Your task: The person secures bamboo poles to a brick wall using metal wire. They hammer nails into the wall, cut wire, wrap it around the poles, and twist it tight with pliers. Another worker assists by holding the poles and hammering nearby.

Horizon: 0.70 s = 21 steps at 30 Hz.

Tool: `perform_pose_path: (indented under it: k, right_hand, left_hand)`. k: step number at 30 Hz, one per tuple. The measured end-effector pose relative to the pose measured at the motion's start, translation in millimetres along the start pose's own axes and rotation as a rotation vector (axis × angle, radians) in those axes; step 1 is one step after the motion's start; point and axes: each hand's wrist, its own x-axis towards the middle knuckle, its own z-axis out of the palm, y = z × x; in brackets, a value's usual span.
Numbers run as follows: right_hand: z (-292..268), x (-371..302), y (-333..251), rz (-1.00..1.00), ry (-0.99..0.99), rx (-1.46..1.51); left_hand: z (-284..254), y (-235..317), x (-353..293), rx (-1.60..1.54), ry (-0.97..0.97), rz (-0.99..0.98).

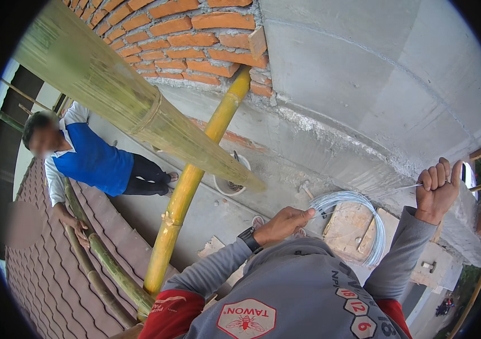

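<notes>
A coil of thin silvery wire (336, 198) hangs in front of me, looped in many turns. My left hand (285, 224), with a dark watch on the wrist, is closed on the coil's left side, thumb on top. Higher up and to the right, my right hand (436, 192) makes a fist around a few wire strands (396, 190) that run from the coil. These strands look straight between the coil and the fist. Where the wire ends lie inside the right hand is hidden.
A thick green bamboo pole (156, 116) slants across the view above a yellow bamboo pole (187, 183) set into the brick wall (195, 39). Grey plastered wall (359, 68) rises ahead. Below are a white bucket (223, 186), a hammer (306, 189) and roof tiles (77, 271). A person in blue (96, 155) grips bamboo at left.
</notes>
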Motion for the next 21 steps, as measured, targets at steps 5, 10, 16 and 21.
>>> perform_pose_path:
  k: [5, 10, 16, 21]
  right_hand:
    - [55.9, 22.8, 16.1, 0.116, -0.417, 0.030]
    - [91.2, -21.3, 154.8, 0.217, -0.194, -0.314]
    - [-3.3, -4.0, 271.5, 0.247, -0.296, -1.270]
    - [-50.3, 8.1, 366.8, 0.798, -0.498, -1.563]
  left_hand:
    - [9.3, 1.5, -13.1, -0.050, 0.137, 0.056]
    - [21.3, -15.1, 4.1, -0.397, 0.337, 0.061]
    - [-6.1, -29.1, -28.3, 0.407, 0.783, -0.010]
    - [-144.6, 8.3, -115.8, 0.199, 1.291, 0.044]
